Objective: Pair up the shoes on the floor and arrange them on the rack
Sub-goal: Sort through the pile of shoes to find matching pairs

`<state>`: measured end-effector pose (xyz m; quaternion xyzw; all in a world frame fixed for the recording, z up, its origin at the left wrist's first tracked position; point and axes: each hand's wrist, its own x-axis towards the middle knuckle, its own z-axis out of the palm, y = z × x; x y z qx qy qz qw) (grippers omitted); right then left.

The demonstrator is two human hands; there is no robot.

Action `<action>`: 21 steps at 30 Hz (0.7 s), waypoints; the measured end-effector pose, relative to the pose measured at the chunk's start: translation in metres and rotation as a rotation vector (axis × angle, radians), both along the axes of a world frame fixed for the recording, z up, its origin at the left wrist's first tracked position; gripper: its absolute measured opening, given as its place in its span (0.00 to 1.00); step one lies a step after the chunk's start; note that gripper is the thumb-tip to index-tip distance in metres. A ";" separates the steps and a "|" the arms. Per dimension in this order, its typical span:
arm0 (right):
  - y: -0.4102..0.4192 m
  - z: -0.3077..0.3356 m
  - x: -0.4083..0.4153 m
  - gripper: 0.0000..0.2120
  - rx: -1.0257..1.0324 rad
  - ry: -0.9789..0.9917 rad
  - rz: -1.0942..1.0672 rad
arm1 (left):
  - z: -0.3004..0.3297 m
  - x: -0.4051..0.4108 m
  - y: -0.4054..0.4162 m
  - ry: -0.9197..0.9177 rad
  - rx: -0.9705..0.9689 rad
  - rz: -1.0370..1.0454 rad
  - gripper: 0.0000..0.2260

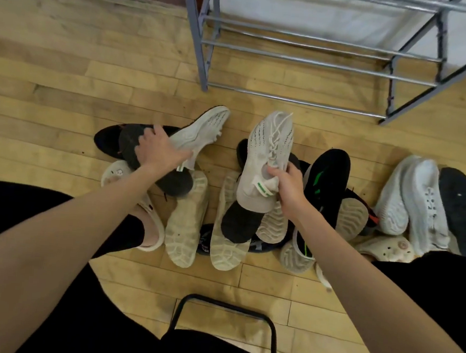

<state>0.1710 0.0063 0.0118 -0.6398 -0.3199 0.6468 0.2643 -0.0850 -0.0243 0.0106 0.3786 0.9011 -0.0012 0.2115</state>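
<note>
I see left hand [159, 149], centre-left of frame, fingers curled round heel of white knit sneaker [202, 132], sole side up, toe aimed toward upper right. Right hand [287, 185], centre frame, clamps heel collar of matching white sneaker [268, 151], laces up, toe pointing up-frame. Both shoes lifted above shoe pile [230, 226] on wood floor [52, 76]. Metal rack [321, 60] upper right, well apart from both hands. Black chair frame [226, 308] bottom centre.
</note>
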 end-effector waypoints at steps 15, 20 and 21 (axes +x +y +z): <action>0.032 -0.003 0.016 0.25 -0.075 0.177 -0.181 | 0.011 -0.025 0.019 -0.557 0.226 0.266 0.20; 0.051 0.006 0.011 0.22 0.005 0.120 -0.077 | 0.024 -0.007 0.025 -0.996 0.340 0.428 0.15; 0.057 0.007 0.008 0.22 0.029 0.097 -0.056 | 0.024 -0.003 0.029 -1.058 0.339 0.441 0.14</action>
